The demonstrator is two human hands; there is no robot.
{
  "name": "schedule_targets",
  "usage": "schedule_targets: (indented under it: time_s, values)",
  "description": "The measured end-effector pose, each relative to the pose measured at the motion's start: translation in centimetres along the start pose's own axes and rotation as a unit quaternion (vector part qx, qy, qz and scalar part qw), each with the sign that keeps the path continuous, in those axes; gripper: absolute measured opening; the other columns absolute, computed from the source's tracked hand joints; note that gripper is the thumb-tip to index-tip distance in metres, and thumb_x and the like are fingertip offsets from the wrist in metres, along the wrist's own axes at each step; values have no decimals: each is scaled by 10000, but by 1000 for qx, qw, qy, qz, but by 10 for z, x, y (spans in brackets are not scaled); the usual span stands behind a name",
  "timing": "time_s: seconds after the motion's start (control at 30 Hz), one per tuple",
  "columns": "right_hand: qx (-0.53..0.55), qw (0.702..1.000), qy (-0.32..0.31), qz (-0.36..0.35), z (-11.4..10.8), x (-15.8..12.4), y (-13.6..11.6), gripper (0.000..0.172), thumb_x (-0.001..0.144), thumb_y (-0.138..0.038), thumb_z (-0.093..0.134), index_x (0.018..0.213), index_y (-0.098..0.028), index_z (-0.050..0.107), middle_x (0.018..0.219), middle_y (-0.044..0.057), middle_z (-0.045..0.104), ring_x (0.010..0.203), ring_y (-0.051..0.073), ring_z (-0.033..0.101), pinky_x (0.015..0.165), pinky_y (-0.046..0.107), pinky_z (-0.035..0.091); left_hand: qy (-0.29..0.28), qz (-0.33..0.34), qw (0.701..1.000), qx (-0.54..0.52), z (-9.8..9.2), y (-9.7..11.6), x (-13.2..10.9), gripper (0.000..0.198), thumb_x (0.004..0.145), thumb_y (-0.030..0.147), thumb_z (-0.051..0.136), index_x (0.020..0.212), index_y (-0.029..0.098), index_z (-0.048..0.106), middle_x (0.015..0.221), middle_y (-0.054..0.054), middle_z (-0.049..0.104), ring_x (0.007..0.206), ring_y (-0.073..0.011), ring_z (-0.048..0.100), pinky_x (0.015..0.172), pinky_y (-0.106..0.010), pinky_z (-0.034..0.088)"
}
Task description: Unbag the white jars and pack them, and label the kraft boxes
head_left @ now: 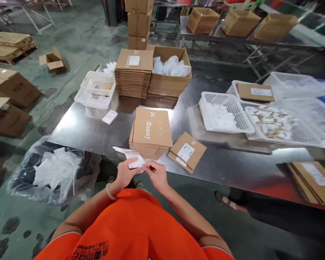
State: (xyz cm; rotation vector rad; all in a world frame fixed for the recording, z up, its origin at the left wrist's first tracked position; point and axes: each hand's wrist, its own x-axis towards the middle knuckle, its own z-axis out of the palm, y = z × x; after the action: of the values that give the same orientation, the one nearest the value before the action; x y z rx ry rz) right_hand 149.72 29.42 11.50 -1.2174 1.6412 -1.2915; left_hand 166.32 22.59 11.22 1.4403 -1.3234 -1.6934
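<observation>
My left hand is closed around a white printed label sheet, its thumb on top. With fingertips pinched, my right hand grips the sheet's right-hand corner. The sheet is held just off the table's near edge, in front of a stack of flat brown cartons printed with "beauty". To the right of that stack lie a few flat cartons bearing white shipping labels. A small pad of white labels rests farther back on the left.
Below the metal table, at left, is a lined bin of white paper scraps. Behind stand more folded cartons and an open box of bagged items. White baskets are at right. A person's foot shows below.
</observation>
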Motion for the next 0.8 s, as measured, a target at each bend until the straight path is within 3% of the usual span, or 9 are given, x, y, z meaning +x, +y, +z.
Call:
schedule_targets:
  time_s: [0.07,0.2,0.27,0.33,0.43,0.5,0.6,0.7,0.8]
  values:
    - [-33,997,28,-66,-7,-3,-5,208,934,-326,691,773,-249,799,780,46,757,699,197,677,666,315,542,-18,-12,1000,-17,6,0,2,602,563,292,1000,1122,127,847,994,-107,857,939,-312,800,902,-417,657]
    - [-99,976,111,-156,-36,26,-23,222,964,-273,619,799,-256,767,1063,88,774,933,227,719,821,363,582,-145,-58,986,-55,13,-1,3,502,490,340,1025,924,139,872,917,-106,858,938,-347,802,927,-464,647]
    - [-119,973,138,-143,-57,64,-33,167,924,-276,645,794,-246,745,1072,87,753,948,233,700,788,356,567,-174,-82,979,-65,18,-1,1,495,487,359,1028,907,142,880,948,-108,861,966,-360,801,952,-478,637]
    - [-138,973,151,-109,-75,113,-39,106,855,-270,678,765,-233,722,1044,83,733,933,235,675,760,347,544,-167,-105,977,-84,26,1,-1,540,489,369,1033,947,127,884,1003,-129,860,987,-366,799,960,-478,631]
    - [-170,975,130,-59,-88,180,-39,73,766,-218,683,693,-221,675,984,62,707,921,226,644,847,365,528,-144,-118,974,-129,42,9,-1,613,468,388,1052,980,97,881,1074,-181,847,997,-371,793,940,-468,628]
    - [-191,976,102,-33,-87,210,-35,93,742,-188,676,659,-217,646,940,44,686,888,210,621,860,357,516,-137,-116,972,-153,52,13,2,644,455,414,1063,976,85,877,1080,-206,840,968,-365,794,910,-464,629]
    - [-234,970,65,0,-80,228,-28,123,776,-155,676,668,-205,647,957,53,688,894,203,610,845,334,507,-138,-112,968,-174,62,6,11,687,440,453,1066,991,92,872,1055,-199,840,911,-345,796,875,-464,633]
    - [-316,947,58,18,-75,225,-26,81,846,-159,719,909,-190,760,1173,114,712,1071,265,628,938,395,517,-156,-103,973,-135,54,-19,19,612,413,469,1060,883,128,868,924,-162,842,830,-343,783,816,-466,637]
    - [-393,911,121,-30,-67,211,-28,566,891,-174,755,1446,-194,647,1535,205,569,1360,387,537,1086,530,473,-175,-36,983,-36,28,-47,21,430,489,439,1015,820,212,861,780,-71,818,748,-304,755,758,-423,639]
